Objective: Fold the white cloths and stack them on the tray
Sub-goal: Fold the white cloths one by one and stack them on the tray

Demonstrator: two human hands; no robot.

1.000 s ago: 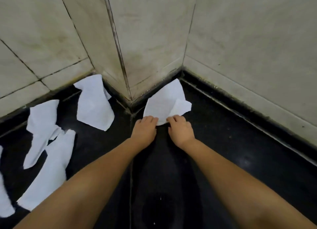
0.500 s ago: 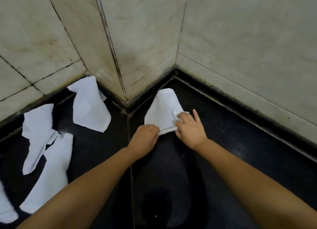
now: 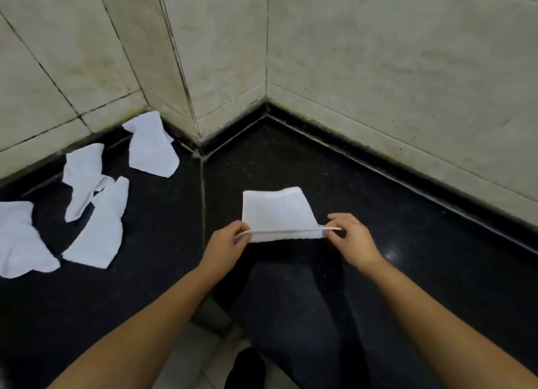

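Note:
A white cloth (image 3: 278, 212) lies stretched out on the black counter (image 3: 407, 243) in front of me. My left hand (image 3: 225, 243) pinches its near left corner and my right hand (image 3: 350, 238) pinches its near right corner, so the near edge is pulled taut between them and lifted a little. Several other white cloths lie unfolded to the left: one by the wall corner (image 3: 151, 146), two overlapping (image 3: 96, 211), one at the left edge (image 3: 20, 240). No tray is in view.
Pale tiled walls (image 3: 378, 68) enclose the counter at the back and right, with a jutting corner (image 3: 192, 109) between the cloths. Below my arms I see my dark trouser leg (image 3: 291, 315) and a light floor (image 3: 189, 356).
The cloth has come away from the wall corner toward me and been spread wide. My hands moved apart to its two near corners. The camera view shifted back and right.

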